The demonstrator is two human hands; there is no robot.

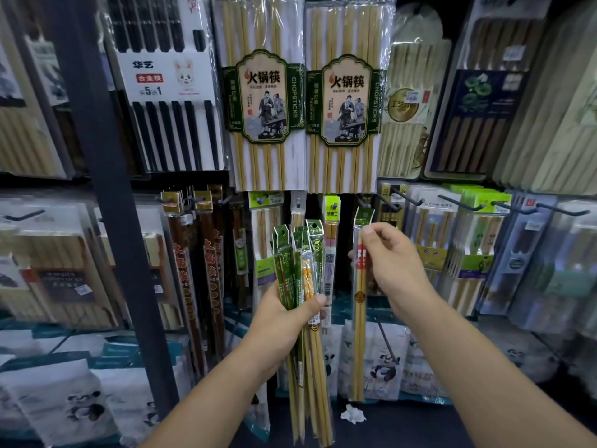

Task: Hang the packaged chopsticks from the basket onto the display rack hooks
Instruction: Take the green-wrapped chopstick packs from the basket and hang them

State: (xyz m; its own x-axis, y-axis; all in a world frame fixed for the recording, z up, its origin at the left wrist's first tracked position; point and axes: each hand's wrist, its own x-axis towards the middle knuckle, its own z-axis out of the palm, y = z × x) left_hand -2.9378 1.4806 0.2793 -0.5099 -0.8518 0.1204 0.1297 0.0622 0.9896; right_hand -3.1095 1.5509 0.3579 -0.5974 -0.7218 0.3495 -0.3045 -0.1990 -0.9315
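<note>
left hand point(284, 318) grips chopstick bundle point(305, 276) | right hand point(392, 266) pinches 1 chopstick pack point(360, 318) near hook point(363, 202)

The chopstick packets point(287, 273) are green-topped; black chopsticks point(212, 137) sit on white card point(168, 56).

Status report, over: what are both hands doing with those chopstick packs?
Left hand grips a bundle of packs. Right hand pinches single pack near its top, header by a hook; hooked or not, cannot tell. Hung packs crowd both sides.

Two bare forearms, left hand point(284, 321), right hand point(392, 266), short nails.
</note>
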